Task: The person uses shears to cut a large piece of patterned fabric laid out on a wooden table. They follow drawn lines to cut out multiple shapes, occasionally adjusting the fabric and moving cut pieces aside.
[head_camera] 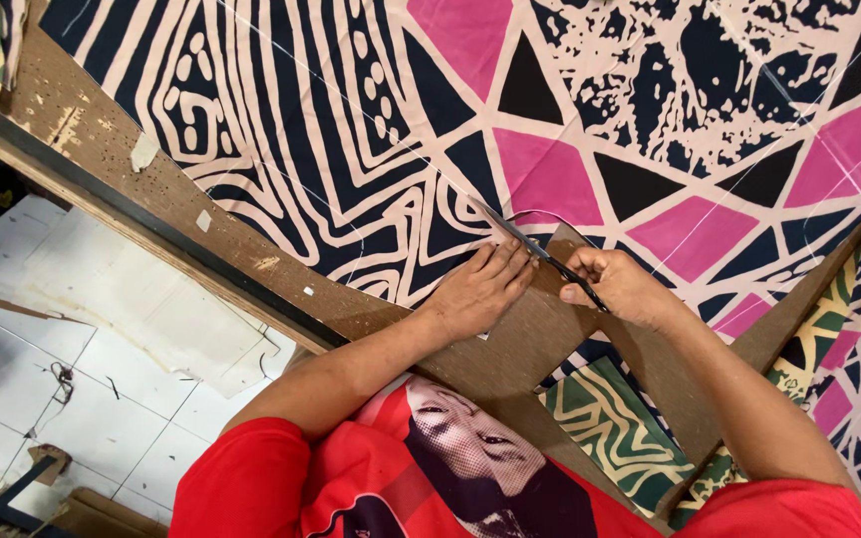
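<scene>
The right hand [622, 284] is closed around the dark handles of a pair of scissors [540, 254], fingers curled through and over the loops. The blades run up and to the left from the fist, and their tips lie on the patterned fabric [590, 120]; whether the blades are parted or closed is hard to tell, since they are thin and dark against the dark print.

Just beside it, the left hand [478, 291] lies open and flat, palm down, fingers stretched toward the blades. It presses on a brown cardboard pattern piece [540, 334] that lies on the fabric, and its fingertips reach the edge of the piece close to the scissors. The pattern piece widens toward the person's body and passes under both wrists.

The fabric covers most of the work table [102, 139]. It is printed with dark blue and cream stripes on the left and pink, dark blue and cream triangles on the right. The bare edge of the table, brown and scuffed, runs diagonally at the left. A green and cream striped cloth [615, 423] lies between the forearms, near the body. Both arms come out of red sleeves [251, 478]. Beyond the table edge, at lower left, is a white tiled floor [82, 389] with scraps on it.
</scene>
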